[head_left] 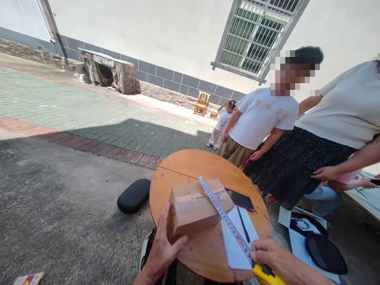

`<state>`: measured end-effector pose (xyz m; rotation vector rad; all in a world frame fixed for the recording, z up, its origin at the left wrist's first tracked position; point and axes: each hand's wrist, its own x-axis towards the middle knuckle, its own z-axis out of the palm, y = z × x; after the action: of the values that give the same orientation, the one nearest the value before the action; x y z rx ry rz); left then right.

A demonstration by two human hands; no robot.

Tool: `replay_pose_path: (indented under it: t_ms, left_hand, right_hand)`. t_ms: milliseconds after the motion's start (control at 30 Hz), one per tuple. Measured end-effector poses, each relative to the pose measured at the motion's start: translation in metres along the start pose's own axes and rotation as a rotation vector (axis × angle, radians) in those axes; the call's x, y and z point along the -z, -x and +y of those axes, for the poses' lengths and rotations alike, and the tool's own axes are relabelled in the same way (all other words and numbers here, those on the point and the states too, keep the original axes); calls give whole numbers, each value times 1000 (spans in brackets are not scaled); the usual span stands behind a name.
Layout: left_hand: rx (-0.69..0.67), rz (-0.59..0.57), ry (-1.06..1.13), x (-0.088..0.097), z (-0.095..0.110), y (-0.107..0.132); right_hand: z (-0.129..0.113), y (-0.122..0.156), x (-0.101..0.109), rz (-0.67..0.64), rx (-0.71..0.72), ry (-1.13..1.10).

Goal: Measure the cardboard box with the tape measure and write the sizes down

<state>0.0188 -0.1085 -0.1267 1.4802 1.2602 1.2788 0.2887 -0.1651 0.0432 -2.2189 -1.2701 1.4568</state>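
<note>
Grips one yellow tape measure [268, 275] in the right hand [268, 253], with fingers clenched on it, and stretches one blade [223, 214] slantwise over the top of one box [190, 215] on one round table [187, 160]. Rests the left hand [163, 241] against the box's left end, with fingers spread, not clasping. Counts, right of the box, one phone [240, 198], plus one pen [243, 224] on white paper [233, 255], in sheets too overlapped to number.
</note>
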Motion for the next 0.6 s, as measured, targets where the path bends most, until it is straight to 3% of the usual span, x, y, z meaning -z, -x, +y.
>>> replay_pose_path:
  t_ms: [133,300,467,600]
  left_hand:
    - [-13,41,23,-10,-17,12]
    - [-24,80,28,-15,-23,11]
    - [-29,109,-1,-20,-19,13]
    - [-57,36,-13,-6,-7,7]
  right_hand:
    - [-13,1,-3,17,-46,52]
    - [-15,5,-2,27,-58,83]
    - [-5,7,0,23,-26,100]
    - [-3,15,-2,54,-48,122]
